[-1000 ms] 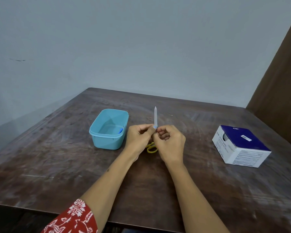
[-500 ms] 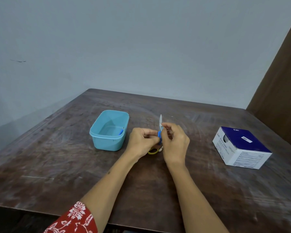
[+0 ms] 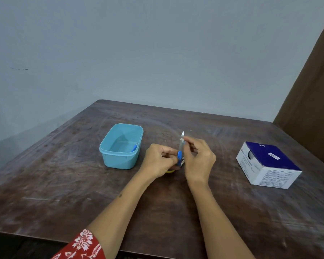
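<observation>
Standing almost straight up between the two hands, a white cap [image 3: 181, 142] on a blue base [image 3: 179, 156] is held just above the table [image 3: 64, 184]. Its long line runs up and down, tipped a little to the right, with the pointed end on top. The blue base is pinched low down by the curled fingers of the left hand [image 3: 160, 161]. The white cap is pinched higher up by the thumb and first finger of the right hand [image 3: 199, 161]; the other right fingers are loosely bent and hold nothing. Both hands are just as near, but the right one is placed on the part that would slide up and off, so a pull along that up-and-down line is likely needed. What is inside the cap cannot be seen. A yellow thing [image 3: 170, 171] under the left hand is mostly hidden and cannot be named. A small blue piece [image 3: 134, 147] lies in the light blue tub [image 3: 120, 161] on the left. The print on the blue and white box [image 3: 269, 165] cannot be read.
</observation>
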A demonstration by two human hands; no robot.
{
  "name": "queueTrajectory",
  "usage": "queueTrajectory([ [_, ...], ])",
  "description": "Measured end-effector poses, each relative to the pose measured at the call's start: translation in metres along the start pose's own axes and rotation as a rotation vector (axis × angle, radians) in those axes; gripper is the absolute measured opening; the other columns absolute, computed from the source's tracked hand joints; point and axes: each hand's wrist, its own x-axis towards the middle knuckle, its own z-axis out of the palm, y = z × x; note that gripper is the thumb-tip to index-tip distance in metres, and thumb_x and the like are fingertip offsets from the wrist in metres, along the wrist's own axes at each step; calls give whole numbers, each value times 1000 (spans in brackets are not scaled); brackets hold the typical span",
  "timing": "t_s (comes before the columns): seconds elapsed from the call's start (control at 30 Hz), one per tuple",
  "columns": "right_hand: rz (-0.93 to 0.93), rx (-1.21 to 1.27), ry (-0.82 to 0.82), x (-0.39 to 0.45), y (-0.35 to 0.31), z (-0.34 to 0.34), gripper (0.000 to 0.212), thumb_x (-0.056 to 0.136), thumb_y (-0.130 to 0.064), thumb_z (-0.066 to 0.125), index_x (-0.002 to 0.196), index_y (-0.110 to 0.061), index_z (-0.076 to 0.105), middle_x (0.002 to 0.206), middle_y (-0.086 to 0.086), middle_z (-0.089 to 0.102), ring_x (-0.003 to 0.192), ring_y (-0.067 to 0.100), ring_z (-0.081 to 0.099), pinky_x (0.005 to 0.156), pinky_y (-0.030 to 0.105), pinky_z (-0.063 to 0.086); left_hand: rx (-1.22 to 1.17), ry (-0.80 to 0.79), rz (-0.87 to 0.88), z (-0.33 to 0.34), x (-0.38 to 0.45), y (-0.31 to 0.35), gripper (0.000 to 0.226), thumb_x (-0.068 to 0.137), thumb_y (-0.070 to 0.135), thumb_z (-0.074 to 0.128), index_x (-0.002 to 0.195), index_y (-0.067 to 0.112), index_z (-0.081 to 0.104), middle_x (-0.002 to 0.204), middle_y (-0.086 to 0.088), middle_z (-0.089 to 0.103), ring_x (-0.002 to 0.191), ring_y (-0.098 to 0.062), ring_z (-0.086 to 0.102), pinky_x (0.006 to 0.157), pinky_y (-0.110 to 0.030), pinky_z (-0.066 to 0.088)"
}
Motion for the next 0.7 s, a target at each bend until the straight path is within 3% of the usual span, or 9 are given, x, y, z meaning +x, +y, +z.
queueTrajectory([
  [0.13,5,-7,-1,0,1,0,20,78,4,66,90,-9,75,82,-2,67,67,3,60,64,14,50,50,31,33,1,-1,0,21,80,-5,63,97,2,72,84,-15,73,74,-22,72,75,-36,59],
  [0.23,29,3,-73,-3,-2,2,18,70,2,70,82,-11,75,75,-3,66,62,-4,60,61,7,46,138,168,119,0,0,0,22,79,0,63,96,8,74,81,-7,74,61,1,67,64,-15,55],
  [0.3,24,8,-100,-3,-2,3,17,71,2,71,82,-11,75,75,-3,66,64,-5,60,62,4,44,146,184,148,0,0,-1,25,79,1,64,100,10,73,80,-4,73,59,6,64,62,-11,53],
  [0.47,-3,-32,-13,0,-1,0,17,81,3,67,93,-7,74,83,-3,64,68,0,58,65,4,44,83,54,76,0,1,-2,26,79,-5,64,101,5,72,84,-15,73,74,-22,72,76,-40,59],
  [0.7,68,5,-91,-4,-2,3,17,69,2,70,76,-13,73,71,-5,64,63,5,62,58,12,49,139,116,150,-3,1,-4,25,80,-1,62,101,9,72,87,-10,74,77,-14,71,77,-33,59],
])
